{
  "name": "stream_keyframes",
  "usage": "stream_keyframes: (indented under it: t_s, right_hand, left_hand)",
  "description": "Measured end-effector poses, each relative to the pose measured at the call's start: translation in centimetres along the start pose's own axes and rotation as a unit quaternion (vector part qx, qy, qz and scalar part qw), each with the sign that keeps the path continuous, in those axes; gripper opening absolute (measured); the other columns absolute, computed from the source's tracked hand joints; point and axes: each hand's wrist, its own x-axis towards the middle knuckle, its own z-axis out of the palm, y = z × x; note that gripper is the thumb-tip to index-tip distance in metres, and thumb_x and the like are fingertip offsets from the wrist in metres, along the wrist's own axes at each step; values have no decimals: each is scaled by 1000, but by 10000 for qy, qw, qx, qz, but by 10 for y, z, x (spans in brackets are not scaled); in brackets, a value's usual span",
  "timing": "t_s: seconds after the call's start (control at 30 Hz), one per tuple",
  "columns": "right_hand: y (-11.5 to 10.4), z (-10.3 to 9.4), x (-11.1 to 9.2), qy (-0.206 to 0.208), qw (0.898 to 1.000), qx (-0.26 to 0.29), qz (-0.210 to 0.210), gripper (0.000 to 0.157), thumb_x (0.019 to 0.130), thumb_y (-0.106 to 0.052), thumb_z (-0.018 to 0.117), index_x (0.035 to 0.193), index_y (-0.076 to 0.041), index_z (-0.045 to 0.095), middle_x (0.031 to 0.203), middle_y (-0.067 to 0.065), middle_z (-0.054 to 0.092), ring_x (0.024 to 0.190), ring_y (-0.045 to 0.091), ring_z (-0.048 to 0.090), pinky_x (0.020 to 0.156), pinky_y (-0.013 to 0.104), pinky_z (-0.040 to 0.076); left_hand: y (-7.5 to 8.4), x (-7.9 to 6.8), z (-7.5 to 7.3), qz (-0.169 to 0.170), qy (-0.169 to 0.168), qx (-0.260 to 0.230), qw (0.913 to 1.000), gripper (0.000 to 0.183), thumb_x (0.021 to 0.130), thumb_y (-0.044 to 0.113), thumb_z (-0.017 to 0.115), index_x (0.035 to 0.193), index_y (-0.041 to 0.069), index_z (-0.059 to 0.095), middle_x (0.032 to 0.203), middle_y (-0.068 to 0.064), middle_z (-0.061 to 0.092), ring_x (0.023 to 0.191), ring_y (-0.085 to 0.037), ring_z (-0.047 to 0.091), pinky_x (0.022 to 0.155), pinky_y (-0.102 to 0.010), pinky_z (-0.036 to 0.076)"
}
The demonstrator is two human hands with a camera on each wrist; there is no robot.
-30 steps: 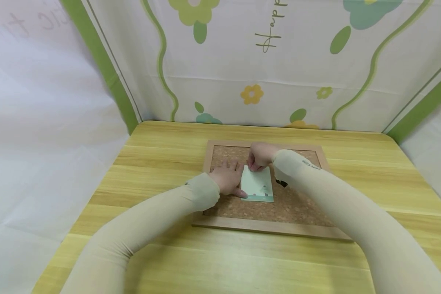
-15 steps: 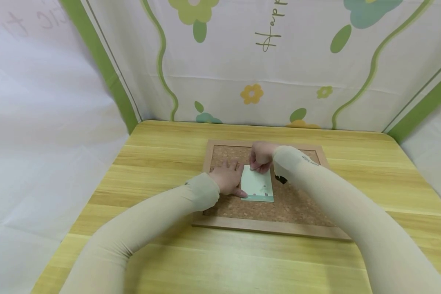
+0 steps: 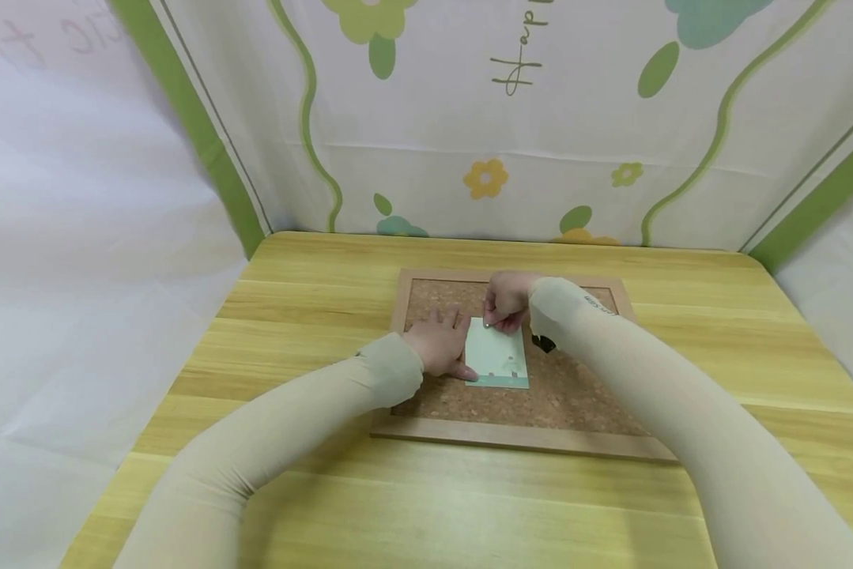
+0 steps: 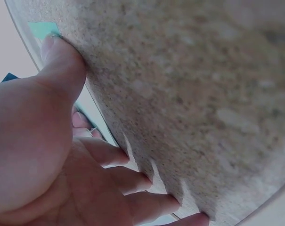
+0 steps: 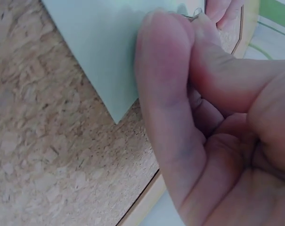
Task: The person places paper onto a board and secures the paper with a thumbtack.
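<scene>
Your left hand (image 3: 436, 344) lies spread, grasping nothing, its thumb on one card (image 3: 496, 356) just to its right. Your right hand (image 3: 506, 302) pinches one small, half-hidden pin (image 5: 197, 12) between two fingertips at the card's far edge. Beneath both hands lies one board (image 3: 462, 405), on one table (image 3: 312, 316).

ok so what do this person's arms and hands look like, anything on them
Long, close-fitting cream sleeves cover both arms. The left sleeve looks plain; the right sleeve has small dark lettering near the wrist, too small to read surely. The left hand and right hand are bare, with no gloves.
</scene>
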Motion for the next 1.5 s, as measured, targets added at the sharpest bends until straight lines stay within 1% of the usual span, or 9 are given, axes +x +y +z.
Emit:
stream_keyframes:
  t_s: [0.27,0.63,1.0,1.23,1.5]
  right_hand:
    - [0,2,1,123,9999,-31,-12,12,97,-9,65,89,-4,71,74,6,65,63,14,62,62,26,55]
    - [-3,3,1,163,9996,4,228,10,97,-8,64,91,-3,71,78,8,66,64,14,62,63,26,56]
    - [-7,5,-2,232,9995,-34,228,13,98,-6,63,87,-3,70,73,7,64,60,13,59,59,24,54]
    - [-7,5,-2,285,9992,-113,267,13,97,-7,64,87,-4,70,73,7,64,59,12,59,59,24,54]
    - [-8,5,-1,304,9990,-274,204,13,97,-6,63,88,-4,71,71,6,64,58,12,59,59,25,54]
  left_hand:
    - [-1,1,1,-14,-7,53,10000,106,86,70,53,160,10,9,164,-16,3,146,-46,10,103,-62,36]
    - [2,2,1,-34,3,137,9999,105,86,70,53,160,10,9,165,-16,4,146,-46,10,103,-61,37]
    - [3,-1,-1,-11,-7,170,9999,105,86,70,52,160,9,9,164,-16,5,146,-46,12,103,-60,38]
    - [3,1,0,-9,38,128,9999,105,86,70,53,160,9,9,164,-16,6,146,-46,12,104,-60,36]
    - [2,2,2,11,68,121,9999,106,86,70,54,160,8,10,164,-16,7,146,-47,12,103,-59,38]
